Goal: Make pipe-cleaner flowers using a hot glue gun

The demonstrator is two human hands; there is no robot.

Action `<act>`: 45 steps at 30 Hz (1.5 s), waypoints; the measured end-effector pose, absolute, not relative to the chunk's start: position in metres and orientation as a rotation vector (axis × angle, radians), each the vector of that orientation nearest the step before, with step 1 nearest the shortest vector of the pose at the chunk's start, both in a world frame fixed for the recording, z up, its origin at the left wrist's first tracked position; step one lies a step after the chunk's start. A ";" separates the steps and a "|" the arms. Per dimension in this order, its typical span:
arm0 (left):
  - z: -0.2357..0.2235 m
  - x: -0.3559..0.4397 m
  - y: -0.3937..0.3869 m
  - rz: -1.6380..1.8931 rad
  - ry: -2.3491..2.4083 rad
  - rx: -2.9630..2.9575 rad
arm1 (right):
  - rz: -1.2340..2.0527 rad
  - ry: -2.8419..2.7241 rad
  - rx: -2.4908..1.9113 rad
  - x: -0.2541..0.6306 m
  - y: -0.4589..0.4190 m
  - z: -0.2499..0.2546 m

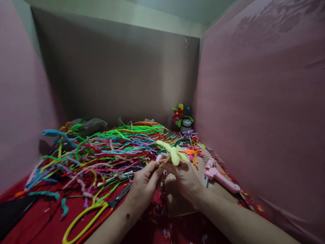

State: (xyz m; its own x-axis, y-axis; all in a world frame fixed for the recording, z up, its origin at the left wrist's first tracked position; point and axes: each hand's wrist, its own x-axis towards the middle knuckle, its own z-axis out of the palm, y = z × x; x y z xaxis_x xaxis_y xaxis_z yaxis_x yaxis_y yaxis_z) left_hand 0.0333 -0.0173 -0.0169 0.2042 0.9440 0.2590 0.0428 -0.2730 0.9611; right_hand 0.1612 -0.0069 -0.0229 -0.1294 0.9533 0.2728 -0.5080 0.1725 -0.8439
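Observation:
Both hands meet at the centre around a pale yellow pipe-cleaner flower (175, 155), whose petals spread above my fingers. My left hand (148, 178) pinches the flower's thin stem from the left, fingertips close to its lower end. My right hand (184, 176) is closed on the stem just below the petals, its fingers partly hidden behind the bloom. Under my left forearm lie scissors (95, 215) with yellow and red handles, their dark blades pointing toward the pile.
Many-coloured pipe cleaners (109, 149) heap across the red cloth (48, 223) on the left. A pink glue gun (220, 178) rests on cardboard (181, 203) at right. Finished-looking flowers (178, 112) stand by a lidded jar (186, 125) at the back; a purple flower (190, 134) lies nearer.

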 end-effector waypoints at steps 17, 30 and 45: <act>-0.014 0.025 -0.018 1.104 0.873 1.492 | 1.424 -1.156 -0.444 0.160 -0.021 -0.012; -0.019 0.028 -0.016 1.102 0.826 1.161 | 1.593 -1.194 -0.355 0.161 -0.012 -0.013; -0.015 0.025 -0.018 0.860 0.686 0.948 | 1.499 -1.119 -0.382 0.168 -0.002 -0.019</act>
State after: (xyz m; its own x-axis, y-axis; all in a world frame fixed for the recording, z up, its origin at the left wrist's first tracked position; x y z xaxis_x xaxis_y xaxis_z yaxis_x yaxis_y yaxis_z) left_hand 0.0254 -0.0181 -0.0150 0.4941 0.8599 -0.1283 -0.3158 0.3150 0.8950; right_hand 0.1680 -0.0019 -0.0186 -0.2783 0.8969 0.3436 -0.5842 0.1258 -0.8018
